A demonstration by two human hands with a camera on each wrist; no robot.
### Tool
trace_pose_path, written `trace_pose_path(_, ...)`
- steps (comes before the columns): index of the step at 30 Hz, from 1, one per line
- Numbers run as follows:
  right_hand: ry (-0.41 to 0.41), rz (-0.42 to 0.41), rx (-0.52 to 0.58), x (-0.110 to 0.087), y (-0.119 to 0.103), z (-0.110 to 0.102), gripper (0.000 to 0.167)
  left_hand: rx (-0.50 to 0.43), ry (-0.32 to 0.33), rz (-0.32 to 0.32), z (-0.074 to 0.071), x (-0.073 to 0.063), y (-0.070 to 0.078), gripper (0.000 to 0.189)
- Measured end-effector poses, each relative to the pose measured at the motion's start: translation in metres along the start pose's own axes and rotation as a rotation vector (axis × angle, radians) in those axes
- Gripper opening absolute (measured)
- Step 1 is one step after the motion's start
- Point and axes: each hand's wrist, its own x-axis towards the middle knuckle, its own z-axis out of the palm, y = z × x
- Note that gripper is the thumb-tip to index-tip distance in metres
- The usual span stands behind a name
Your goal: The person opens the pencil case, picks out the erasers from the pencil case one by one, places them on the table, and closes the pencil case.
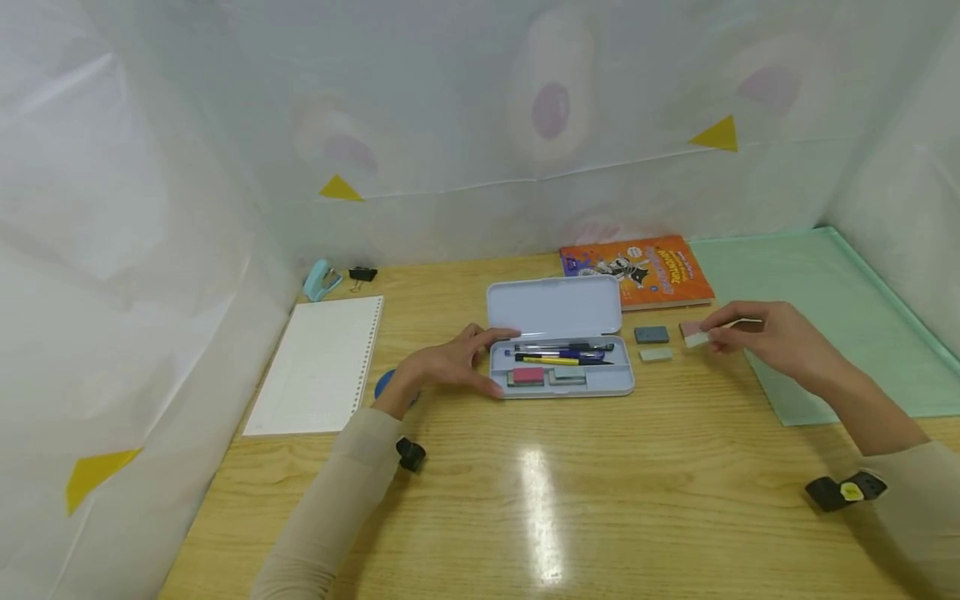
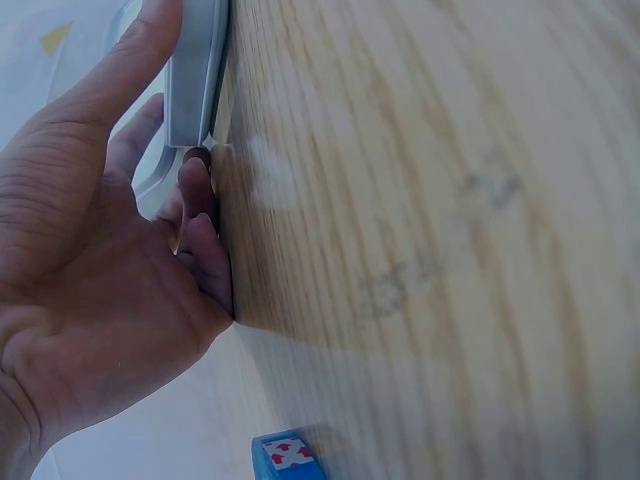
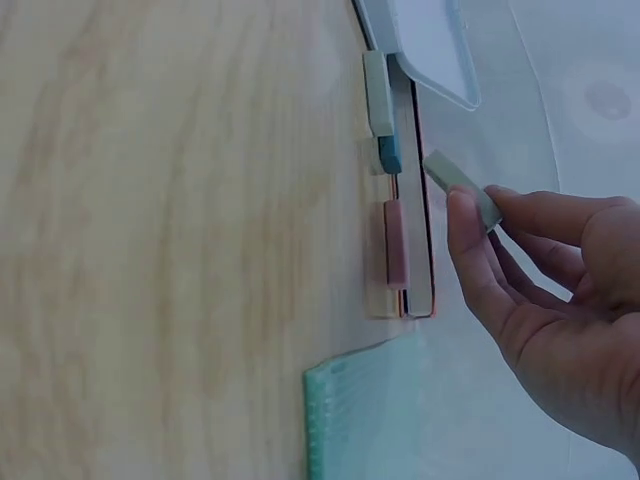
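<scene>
The pale eraser (image 3: pixel 450 172) is right of centre in the head view, pinched by the fingertips of the right hand (image 1: pixel 776 337), near the pink eraser (image 3: pixel 397 245). From where I stand, a slack pinch could drop it; a low wrist could strike the pink one. The open pencil case (image 1: pixel 609 382) lies at centre; the left hand (image 1: pixel 446 364) grips its left end between thumb and forefinger. Uneven pressure there could tilt the case and roll the pens (image 1: pixel 558 361).
</scene>
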Motion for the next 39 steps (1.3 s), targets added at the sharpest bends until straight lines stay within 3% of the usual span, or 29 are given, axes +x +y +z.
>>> trace_pose_path(7,-0.098,-0.050,0.076,0.002,0.012,0.002,0.029,-0.004,0.003,-0.001,-0.001,-0.001,0.002,0.094)
trace_pose_path(16,-0.162,0.015,-0.053,-0.002,0.017,-0.008,0.041,-0.011,0.002,-0.014,0.001,-0.001,0.001,0.095)
trace_pose_path(26,-0.188,-0.073,-0.031,-0.012,0.008,-0.018,0.035,-0.004,0.001,-0.014,0.000,0.000,0.001,0.094)
trace_pose_path(33,-0.235,-0.150,0.095,-0.008,-0.020,0.014,0.033,-0.002,0.000,-0.017,-0.001,0.000,0.001,0.095)
trace_pose_path(39,-0.230,-0.221,0.047,0.007,-0.048,0.054,0.026,-0.002,-0.005,-0.020,-0.001,0.002,0.000,0.094)
